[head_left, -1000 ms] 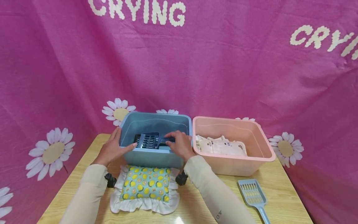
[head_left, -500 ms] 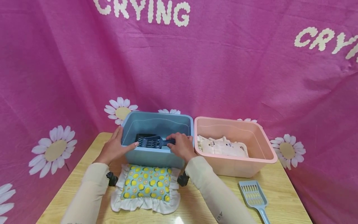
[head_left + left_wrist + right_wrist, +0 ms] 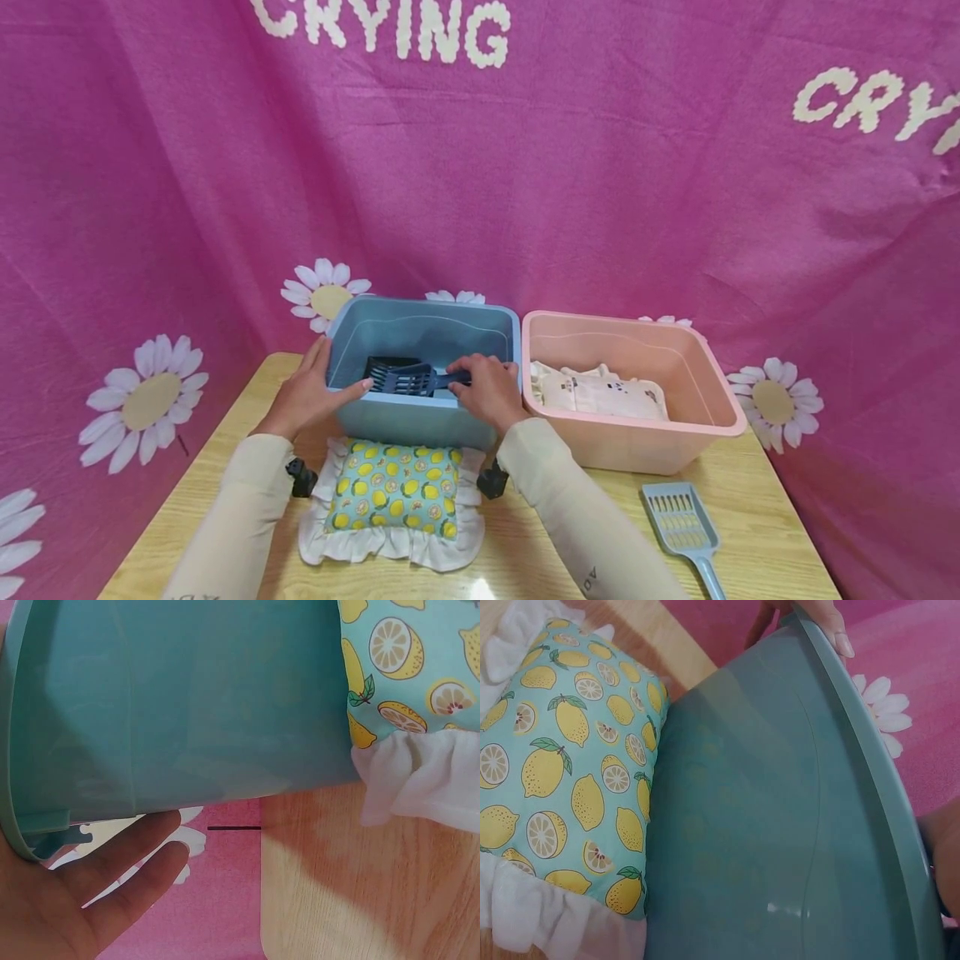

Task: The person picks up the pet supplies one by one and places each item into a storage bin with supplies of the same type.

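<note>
In the head view, my right hand [image 3: 489, 392] reaches over the front rim of the blue bin [image 3: 427, 423]. It pinches the handle of a dark blue slotted litter scoop [image 3: 410, 381] inside. A black slotted scoop-like piece [image 3: 375, 367] lies partly hidden behind it. My left hand [image 3: 309, 398] holds the bin's front left corner, thumb over the rim and fingers along the outer wall. In the left wrist view, fingers [image 3: 142, 877] stretch beside the blue wall [image 3: 210, 712]. The bin's outer wall [image 3: 735, 817] fills much of the right wrist view.
A lemon-print pillow [image 3: 393, 487] with white frill lies against the bin's front. To the right stands a pink bin [image 3: 630, 437] holding a cream cloth item [image 3: 600, 394]. A light blue litter scoop [image 3: 681, 521] lies on the wooden table [image 3: 757, 533]. A magenta curtain [image 3: 600, 192] hangs close behind.
The dark blue scoop, held by my right hand, has tilted and sits lower in the blue bin. My left hand stays at the corner. The head view has shifted slightly.
</note>
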